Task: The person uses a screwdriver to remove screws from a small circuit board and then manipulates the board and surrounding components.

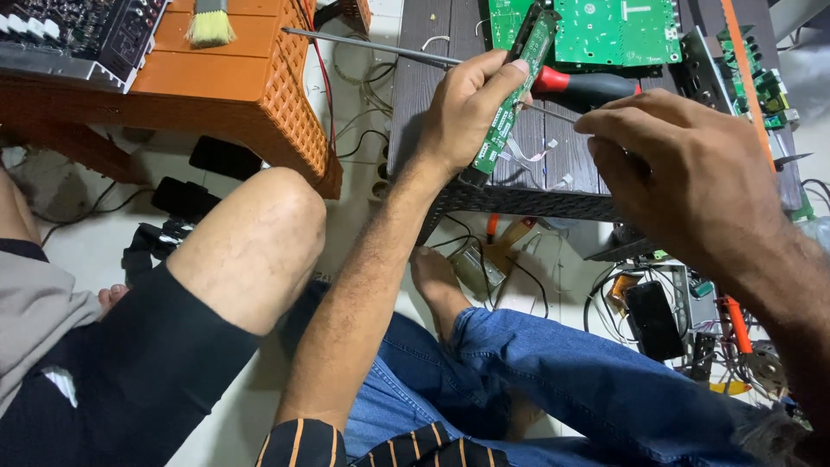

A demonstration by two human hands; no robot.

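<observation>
A narrow green circuit board strip [512, 99] stands tilted in the upper middle of the frame, running from near the top edge down to the left, and the left hand [471, 108] is clamped around its lower half, thumb across the front and fingers wrapped behind. Just to its right a screwdriver with a red and black handle [588, 85] lies across the dark slatted surface [415, 86], its long thin shaft [372, 47] reaching out to the upper left past the left hand. The right hand [683, 173] hovers at the right of the strip, fingers curled together with the tips pinched near a thin metal pin or wire; whether it actually grips that is not clear. Behind both hands, at the top of the frame, a large green circuit board [605, 30] rests on the same surface, with another green board with components [756, 82] at the upper right. In the upper left stands an orange plastic stool [251, 78] carrying a brush [210, 24] and the corner of an electronic chassis [78, 35]. Below the surface, on the pale floor [363, 95], lie tangled wires, a black phone [654, 320] and an orange-handled tool [737, 324] at the lower right. A second person's bare knee [259, 233] in dark shorts fills the lower left, while the wearer's blue jeans [553, 380] cross the bottom.
</observation>
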